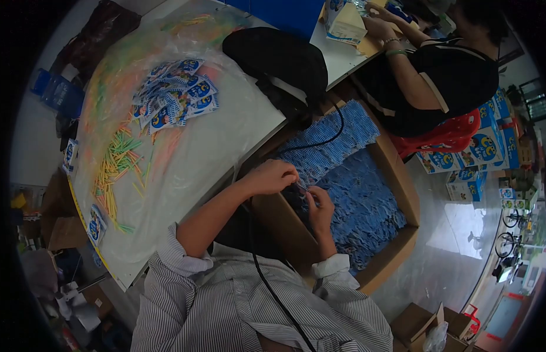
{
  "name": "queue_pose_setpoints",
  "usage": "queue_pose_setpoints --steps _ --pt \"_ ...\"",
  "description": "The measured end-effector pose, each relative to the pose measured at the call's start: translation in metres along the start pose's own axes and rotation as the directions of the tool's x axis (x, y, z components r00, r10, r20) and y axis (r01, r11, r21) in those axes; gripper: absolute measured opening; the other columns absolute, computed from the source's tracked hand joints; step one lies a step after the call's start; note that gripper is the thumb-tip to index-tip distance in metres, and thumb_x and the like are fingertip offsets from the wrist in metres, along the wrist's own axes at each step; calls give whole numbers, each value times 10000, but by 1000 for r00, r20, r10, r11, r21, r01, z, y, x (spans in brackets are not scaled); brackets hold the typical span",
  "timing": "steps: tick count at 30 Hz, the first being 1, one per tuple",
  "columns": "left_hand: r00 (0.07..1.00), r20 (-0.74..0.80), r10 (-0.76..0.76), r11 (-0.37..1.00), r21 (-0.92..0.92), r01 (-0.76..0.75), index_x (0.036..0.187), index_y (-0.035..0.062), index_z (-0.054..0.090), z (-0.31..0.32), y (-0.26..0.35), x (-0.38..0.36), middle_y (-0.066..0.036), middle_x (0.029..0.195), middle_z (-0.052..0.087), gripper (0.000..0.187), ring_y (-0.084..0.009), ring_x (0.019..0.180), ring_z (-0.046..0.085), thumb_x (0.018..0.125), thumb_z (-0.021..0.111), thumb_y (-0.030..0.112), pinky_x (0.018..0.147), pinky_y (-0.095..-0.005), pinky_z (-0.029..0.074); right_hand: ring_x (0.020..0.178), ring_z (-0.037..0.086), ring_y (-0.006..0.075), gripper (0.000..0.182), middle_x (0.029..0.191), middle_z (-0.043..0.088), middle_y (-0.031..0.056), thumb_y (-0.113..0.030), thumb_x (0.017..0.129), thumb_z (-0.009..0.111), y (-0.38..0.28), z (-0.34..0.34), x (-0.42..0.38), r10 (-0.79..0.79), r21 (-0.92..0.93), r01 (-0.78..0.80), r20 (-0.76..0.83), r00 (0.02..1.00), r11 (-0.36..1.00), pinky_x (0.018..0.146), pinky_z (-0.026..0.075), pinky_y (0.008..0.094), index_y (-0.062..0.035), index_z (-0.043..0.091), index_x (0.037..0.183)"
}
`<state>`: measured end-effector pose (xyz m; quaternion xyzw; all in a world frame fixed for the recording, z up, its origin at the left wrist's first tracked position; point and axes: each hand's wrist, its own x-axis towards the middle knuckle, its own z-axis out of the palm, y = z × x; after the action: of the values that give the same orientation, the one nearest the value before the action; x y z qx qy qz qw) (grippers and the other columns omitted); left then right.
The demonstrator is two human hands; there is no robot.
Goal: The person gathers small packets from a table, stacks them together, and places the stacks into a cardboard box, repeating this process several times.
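My left hand (pixel 274 176) and my right hand (pixel 320 206) meet over an open cardboard box (pixel 396 176) filled with several small blue packets (pixel 367 205). Both hands pinch one small blue packet (pixel 300 188) between their fingertips, just above the box's near wall. Both of my sleeves are striped and rolled back. A black cable (pixel 320 142) runs across the packets in the box.
A white table (pixel 226 141) on the left carries a clear plastic sheet, loose coloured sticks (pixel 117 164) and a heap of blue-and-white printed packets (pixel 173 100). A black bag (pixel 279 64) lies at its far end. Another person (pixel 443 76) sits on a red stool by stacked printed cartons (pixel 484 146).
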<state>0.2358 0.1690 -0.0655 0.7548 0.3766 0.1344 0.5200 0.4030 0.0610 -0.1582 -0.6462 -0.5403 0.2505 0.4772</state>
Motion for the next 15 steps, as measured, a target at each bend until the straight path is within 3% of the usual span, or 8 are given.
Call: queue_pose_setpoints --steps 1,3,7,9,13,15 --pt "998 24 54 994 89 -56 883 3 585 0 1 1 -83 783 622 180 -157 710 593 807 509 146 667 -261 453 724 584 197 132 862 574 118 -29 744 599 0 2 -2 4 3 -4 0 1000 1000 634 472 274 6 571 868" --pt "1000 -4 28 999 25 -28 868 14 592 -1 -4 0 -95 771 619 183 -181 705 595 791 510 158 654 -274 453 763 566 135 112 853 567 100 -30 762 591 0 5 -5 -71 -199 45 -124 990 979 633 477 246 4 571 867" --pt "999 -48 -14 998 -68 11 862 24 595 -7 -15 -9 -108 763 616 187 -203 705 597 775 519 172 646 -291 452 723 570 133 110 813 566 92 -28 759 596 11 12 -7 -35 -189 -9 -225 974 982 619 476 241 3 570 861" --pt "998 -51 -34 996 -86 29 869 25 593 -7 -20 -15 -107 764 616 187 -200 704 597 773 522 168 649 -292 452 692 586 216 108 775 578 112 -28 747 594 9 16 -5 149 -28 -157 -176 973 987 625 470 276 -17 575 853" --pt "997 -75 -35 996 -89 29 880 20 585 -7 -20 -20 -106 753 615 190 -221 699 598 763 536 163 653 -304 456 678 595 205 94 766 590 101 -39 755 591 -1 27 -6 120 112 -101 -180 976 989 619 466 273 -12 573 843" --pt "998 -58 2 1000 -15 -3 863 22 582 -5 -19 -14 -102 752 614 179 -231 715 596 753 550 159 655 -316 457 623 562 112 84 755 582 64 -42 765 595 8 34 -2 -8 -33 1 -218 976 999 591 458 232 -12 574 841"
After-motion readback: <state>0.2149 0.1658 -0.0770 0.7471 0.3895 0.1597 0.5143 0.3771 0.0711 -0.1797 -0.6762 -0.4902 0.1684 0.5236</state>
